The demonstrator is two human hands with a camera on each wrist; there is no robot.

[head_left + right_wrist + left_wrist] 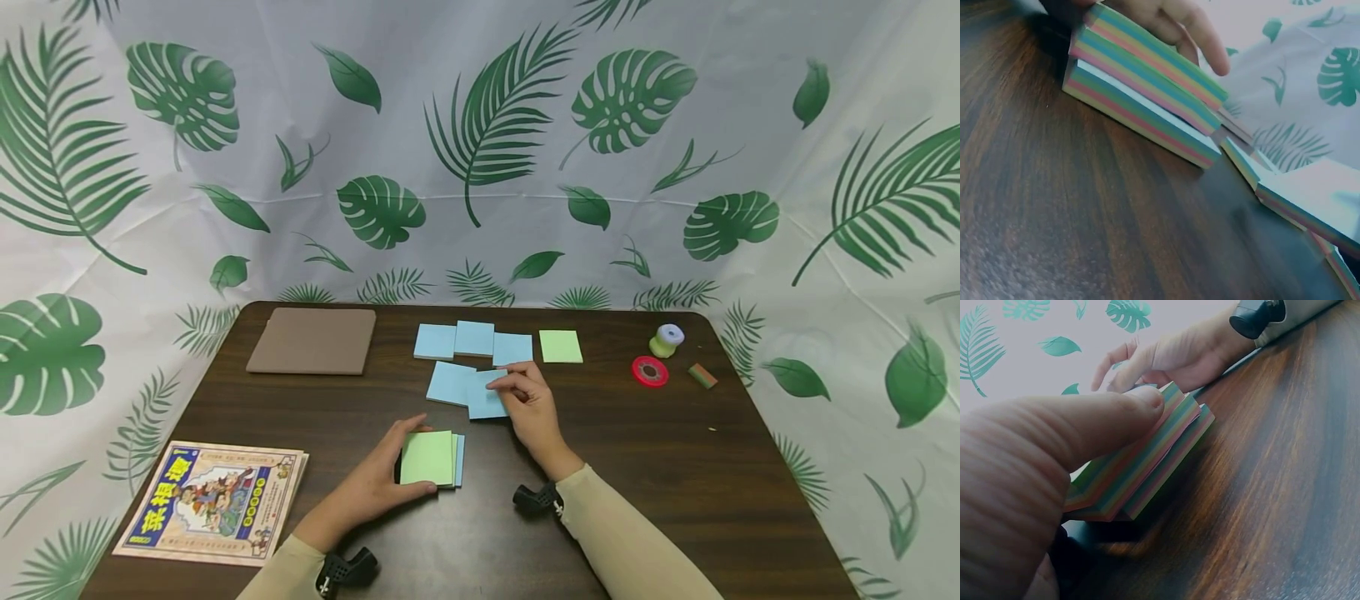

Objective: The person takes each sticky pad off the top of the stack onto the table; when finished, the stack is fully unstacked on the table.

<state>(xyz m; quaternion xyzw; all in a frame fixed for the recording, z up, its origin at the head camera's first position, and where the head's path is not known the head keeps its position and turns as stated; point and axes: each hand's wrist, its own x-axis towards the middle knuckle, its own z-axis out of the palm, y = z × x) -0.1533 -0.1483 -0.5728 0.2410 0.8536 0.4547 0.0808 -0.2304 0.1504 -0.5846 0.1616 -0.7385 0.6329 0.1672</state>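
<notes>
In the head view my left hand (382,475) grips a stack of sticky note pads (427,457), thumb at the near side and fingers at the far side. A green pad tops it; a blue edge sticks out at right. The left wrist view shows the thumb on the striped pad edges (1166,444). My right hand (536,412) holds a blue sticky note pad (484,402) at its right side with bent fingers; the thumb's contact is hidden. Another blue pad (451,383) touches it at left. Behind lie three blue pads (474,337) in a row.
A green pad (561,347) lies right of the blue row. At the back left is a brown flat case (311,342); nearer, a comic book (210,503). To the right lie a red ring (649,372), a small green-and-white roll (666,340) and a striped block (702,376).
</notes>
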